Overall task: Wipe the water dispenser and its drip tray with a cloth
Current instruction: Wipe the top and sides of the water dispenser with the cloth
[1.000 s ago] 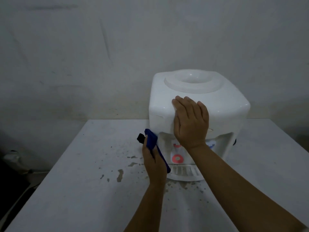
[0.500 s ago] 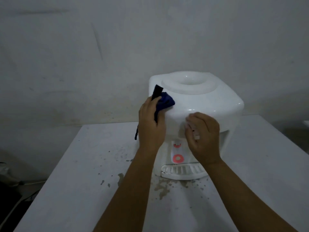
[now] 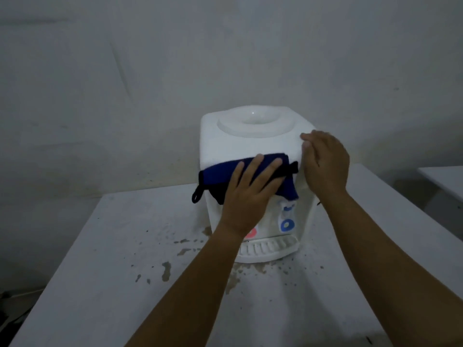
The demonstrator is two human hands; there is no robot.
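A white tabletop water dispenser point(image 3: 233, 144) stands at the back of a white table point(image 3: 95, 284), with its ribbed drip tray point(image 3: 270, 250) at the front base. A blue cloth with black edging point(image 3: 220, 171) lies spread over the dispenser's upper front edge. My left hand point(image 3: 250, 194) presses flat on the cloth with straight fingers. My right hand point(image 3: 325, 164) rests on the dispenser's top right corner, fingers loosely bent against the plastic. A blue tap lever point(image 3: 287, 225) shows below the cloth; a red one point(image 3: 251, 232) is partly hidden by my left wrist.
Dark stains and chipped patches point(image 3: 165, 270) mark the table in front and left of the dispenser. A bare grey wall point(image 3: 150, 83) stands right behind it. Another white surface point(image 3: 443, 176) shows at the far right edge.
My left hand brought the cloth from the dispenser's left side up to its top front edge and spread it flat. My right hand moved from the front face to the top right corner.
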